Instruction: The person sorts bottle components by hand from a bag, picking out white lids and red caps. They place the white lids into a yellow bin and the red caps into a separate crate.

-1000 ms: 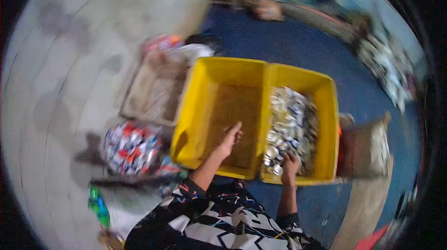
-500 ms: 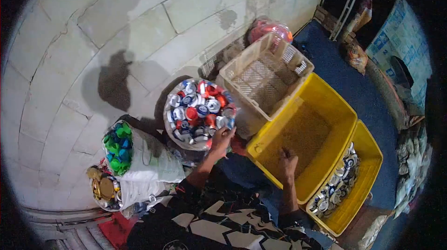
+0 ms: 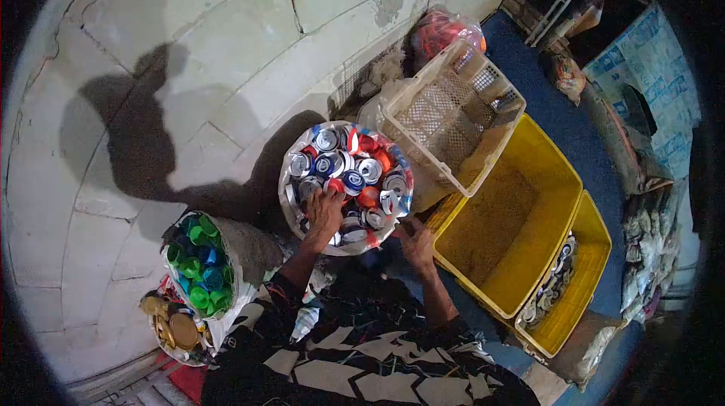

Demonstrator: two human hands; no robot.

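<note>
A round white sack (image 3: 291, 213) is filled with silver, blue and red pieces that look like cut or crushed cans (image 3: 353, 182). My left hand (image 3: 323, 216) lies over the near left part of this pile, fingers spread and touching the pieces; the fingertips are partly hidden among them. At the sack's near right edge is my right hand (image 3: 416, 244), its fingers closed at the rim and seeming to pinch it.
Right of the sack stand a pale plastic crate (image 3: 430, 148), a large yellow bin (image 3: 559, 160) and a smaller yellow bin (image 3: 585, 270) holding metal pieces. A sack of green and blue plastic pieces (image 3: 200, 262) stands left, beside gold-coloured lids (image 3: 183, 330). A block wall (image 3: 226, 51) rises behind.
My left hand has moved from the sack's right edge onto the pile. My right hand has come left from over the large yellow bin to the sack's rim. The view has shifted.
</note>
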